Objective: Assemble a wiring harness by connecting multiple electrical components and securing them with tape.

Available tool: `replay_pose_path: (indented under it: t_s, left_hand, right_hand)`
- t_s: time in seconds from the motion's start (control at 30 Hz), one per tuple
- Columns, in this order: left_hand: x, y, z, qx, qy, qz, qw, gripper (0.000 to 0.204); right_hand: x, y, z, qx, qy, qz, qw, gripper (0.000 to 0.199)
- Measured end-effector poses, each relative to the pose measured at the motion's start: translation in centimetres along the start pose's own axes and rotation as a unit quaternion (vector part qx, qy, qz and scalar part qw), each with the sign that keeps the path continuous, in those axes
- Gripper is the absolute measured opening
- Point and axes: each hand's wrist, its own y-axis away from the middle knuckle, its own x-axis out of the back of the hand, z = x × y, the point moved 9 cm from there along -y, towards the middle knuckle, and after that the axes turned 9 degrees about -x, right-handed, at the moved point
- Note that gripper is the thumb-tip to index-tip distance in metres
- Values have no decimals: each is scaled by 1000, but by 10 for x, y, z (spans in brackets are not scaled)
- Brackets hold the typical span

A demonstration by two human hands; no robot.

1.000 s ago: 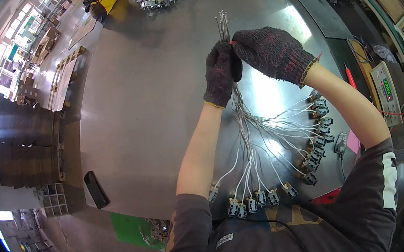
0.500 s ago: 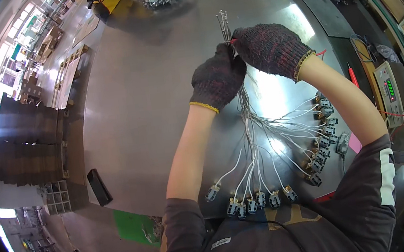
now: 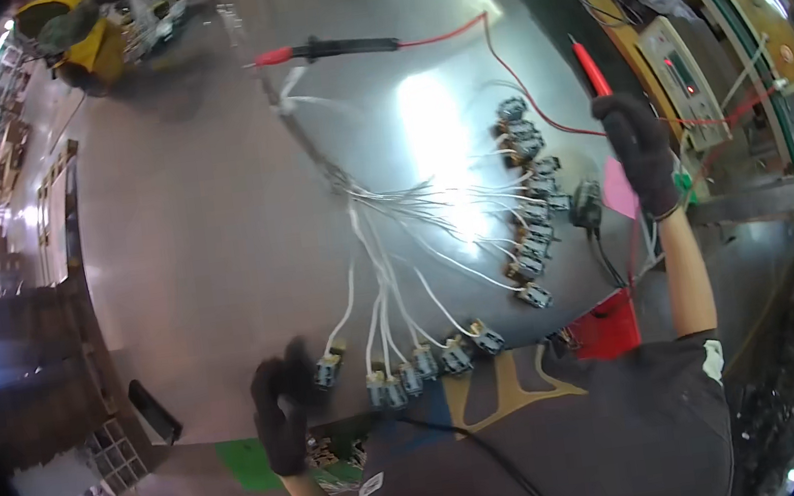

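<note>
Red test probe (image 3: 590,69) is pinched in the gloved right hand (image 3: 642,156), fingers clamped round its lower end with the tip pointing up, out past the right edge of the steel table (image 3: 196,223). Its red lead (image 3: 537,97) loops back across the table to a second probe (image 3: 333,50), black grip with a red tip, lying flat near the far edge.

Left hand (image 3: 283,411), also in a dark glove, sits at the near edge with its fingers curled up against the leftmost grey connector (image 3: 328,369). Honestly can't tell if it's actually gripping it or just touching.

That connector is on the end of a white wire bundle (image 3: 376,241) that fans out from a taped trunk in the middle of the table. One row of connectors (image 3: 430,358) runs along the near edge, another row (image 3: 529,192) stacks up along the right edge.

Further out: a beige meter box (image 3: 684,79) beyond the right edge, just beside the right hand, a red tray (image 3: 605,327) at the near right corner, and a yellow thing (image 3: 84,39) at the far left corner.
</note>
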Motion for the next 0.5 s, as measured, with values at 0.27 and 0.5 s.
replay_pose_path:
  t_s: [0.27, 0.5]
  left_hand:
    - [-99, 26, 46, -20, -269, -100, 958, 103]
    - [-115, 22, 42, -20, -269, -71, 960, 92]
  right_hand:
    - [-77, -26, 3, 97, 93, -71, 988, 53]
    - [-92, -16, 74, -9, -83, -158, 984, 57]
